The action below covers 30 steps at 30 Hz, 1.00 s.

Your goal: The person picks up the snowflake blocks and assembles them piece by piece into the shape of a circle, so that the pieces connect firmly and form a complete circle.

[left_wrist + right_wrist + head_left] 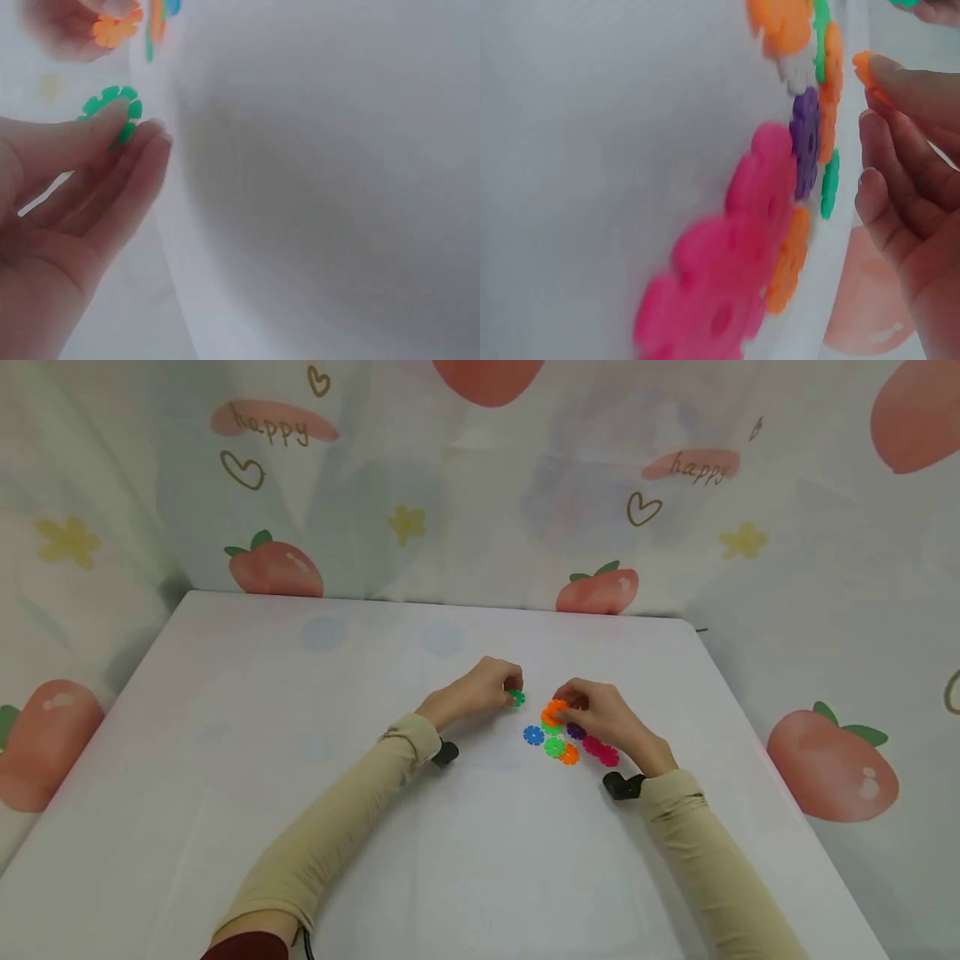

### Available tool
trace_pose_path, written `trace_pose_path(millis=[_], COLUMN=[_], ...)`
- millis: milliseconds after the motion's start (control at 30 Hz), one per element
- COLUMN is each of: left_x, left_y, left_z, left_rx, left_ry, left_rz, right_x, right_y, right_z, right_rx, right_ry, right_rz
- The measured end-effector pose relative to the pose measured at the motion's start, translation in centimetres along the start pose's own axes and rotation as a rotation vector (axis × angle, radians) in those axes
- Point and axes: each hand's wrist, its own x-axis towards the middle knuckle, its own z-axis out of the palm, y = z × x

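My left hand (483, 687) pinches a green notched plastic disc (517, 697), a flower-shaped interlocking piece, between thumb and fingertips. In the left wrist view the green disc (135, 110) stands on edge under the thumb. To the right, my right hand (603, 714) pinches an orange disc (553, 711) above a loose group of similar discs. Around and below it lie a blue disc (533, 736), a light green disc (555, 747), another orange disc (570, 755), a purple disc (805, 142) and two overlapping pink discs (609, 757). The two hands are a short gap apart.
The discs lie on a white-covered table (465, 860). Its back edge meets a curtain (480, 527) printed with fruit, flowers and words. A black wrist device (446, 753) sits below the left cuff, and another black device (624, 786) by the right cuff.
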Motion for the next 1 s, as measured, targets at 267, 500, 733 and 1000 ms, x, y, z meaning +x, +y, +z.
trace_pose_path(millis=[267,500,733,1000], left_x=[-3.3,-5.6,-6.5,-6.5], left_y=[-1.6,-3.4,-4.4,-4.8], left_z=[-1.7,-2.3,-2.5,-2.3], left_rx=[-0.188,-0.241,-0.272,-0.319], left_ry=[0.189,0.268,0.333,0.406], left_rz=[-0.078,-0.122,-0.150,-0.153], right_x=[2.1,3.8,5.5,7.1], right_y=[-1.2,-2.8,-4.6,-6.2], right_z=[1.2,2.4,3.3,4.3], right_rx=[0.073,0.122,0.240,0.379], right_ry=[0.022,0.036,0.020,-0.013], right_rz=[-0.034,-0.055,-0.099,-0.088])
